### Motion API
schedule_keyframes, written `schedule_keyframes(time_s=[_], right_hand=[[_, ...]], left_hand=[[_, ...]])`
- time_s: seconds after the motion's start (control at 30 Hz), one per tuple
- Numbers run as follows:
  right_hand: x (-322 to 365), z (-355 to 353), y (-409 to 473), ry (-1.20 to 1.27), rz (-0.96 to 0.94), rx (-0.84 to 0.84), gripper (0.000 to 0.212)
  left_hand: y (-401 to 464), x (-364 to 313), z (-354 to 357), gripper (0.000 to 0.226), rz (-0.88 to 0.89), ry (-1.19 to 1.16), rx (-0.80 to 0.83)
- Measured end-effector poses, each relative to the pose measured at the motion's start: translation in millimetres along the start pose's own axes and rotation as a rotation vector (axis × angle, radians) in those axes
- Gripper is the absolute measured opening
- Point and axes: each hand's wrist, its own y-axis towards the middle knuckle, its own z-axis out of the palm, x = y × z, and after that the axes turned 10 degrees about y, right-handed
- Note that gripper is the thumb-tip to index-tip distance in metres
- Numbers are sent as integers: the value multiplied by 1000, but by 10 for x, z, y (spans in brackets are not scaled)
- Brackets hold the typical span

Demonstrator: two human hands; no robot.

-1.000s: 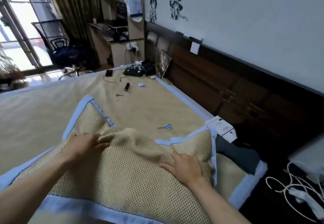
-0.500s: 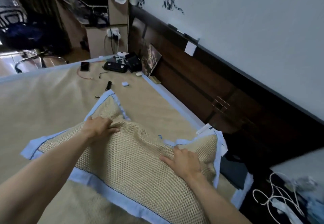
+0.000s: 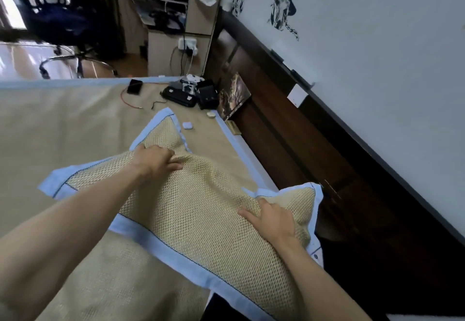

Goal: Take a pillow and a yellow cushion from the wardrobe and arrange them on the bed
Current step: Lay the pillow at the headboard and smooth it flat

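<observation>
A beige mesh pillow (image 3: 201,210) with a pale blue border lies on the bed (image 3: 50,132), close to the dark wooden headboard (image 3: 302,144). My left hand (image 3: 156,158) pinches the pillow's fabric near its far corner. My right hand (image 3: 271,220) presses and grips the fabric near the corner beside the headboard. No yellow cushion is in view. The bed carries a beige mat with a pale blue edge.
At the bed's far corner lie black cases (image 3: 181,94), a phone (image 3: 134,86), a red cable (image 3: 125,101), a small white box (image 3: 187,125) and a picture (image 3: 232,94) leaning on the headboard. An office chair (image 3: 63,26) and a desk (image 3: 173,31) stand beyond the bed.
Both hands have carried the pillow farther up the bed toward the headboard. It now covers the scissors and the papers seen earlier. The view has tilted down and right.
</observation>
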Motion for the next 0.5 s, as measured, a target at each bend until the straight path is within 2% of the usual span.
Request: schedule_keyframes(time_s=[0.17,0.33,0.5], right_hand=[[-690,480,932,90,-72,72,100],[-1304,873,1778,150,-49,157,83],[-1822,866,2014,214,118,190,79]], left_hand=[[809,-323,180,52,-52,60,40],[1640,-714,425,53,-122,30,108],[2460,-1151,174,53,31,52,122]])
